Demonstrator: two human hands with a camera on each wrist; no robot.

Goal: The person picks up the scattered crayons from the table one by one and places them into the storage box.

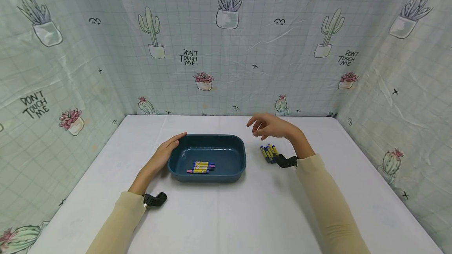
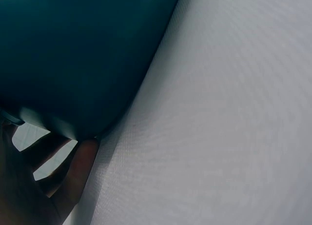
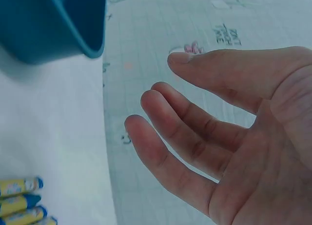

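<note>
A dark teal rectangular bin [image 1: 227, 177] stands on the white table, with several crayons [image 1: 200, 171] in yellow and blue wrappers lying at the front of its floor. My left hand [image 1: 165, 153] rests against the bin's left side, fingers stretched along the rim near the back left corner. In the left wrist view, fingertips [image 2: 87, 149] touch the bin's outer wall. To the right of the bin, my right hand [image 1: 273, 126] is raised above the table, its fingers loosely bent and holding nothing. Below it, several more crayons [image 1: 270, 152] lie side by side; they also show in the right wrist view.
A white cloth covers the table [image 1: 219, 222]. Cactus-printed sheets [image 1: 226, 50] hang as walls at the back and both sides. Each wrist carries a black camera mount, the right one [image 1: 285, 161] overlapping the loose crayons' near end in the head view.
</note>
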